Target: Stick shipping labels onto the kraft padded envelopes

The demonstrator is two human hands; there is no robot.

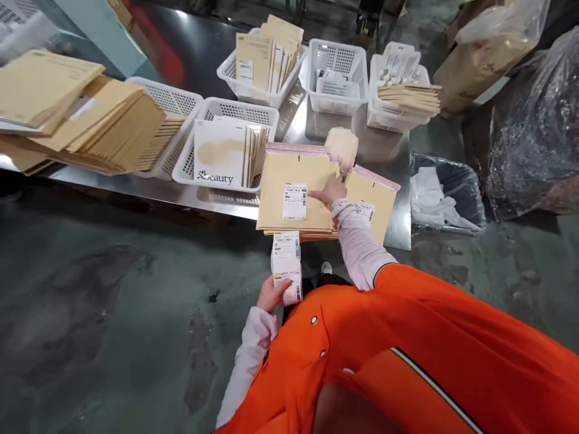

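My left hand is closed around a strip of printed shipping labels, held just below the table's front edge. A stack of kraft padded envelopes lies above it, and the top one carries a stuck-on white label. Over the right side of that envelope is my right hand, its thumb and a finger stretched apart and the thumb near the label. Nothing shows in its grip. Partly under my right forearm lies another padded envelope, also labelled. A pale crumpled piece sits behind my right hand.
White baskets of envelopes line the metal table, one printed "beauty". A basket with papers and another with envelopes stand at the back. Large envelopes pile up at left. A lined bin is at right.
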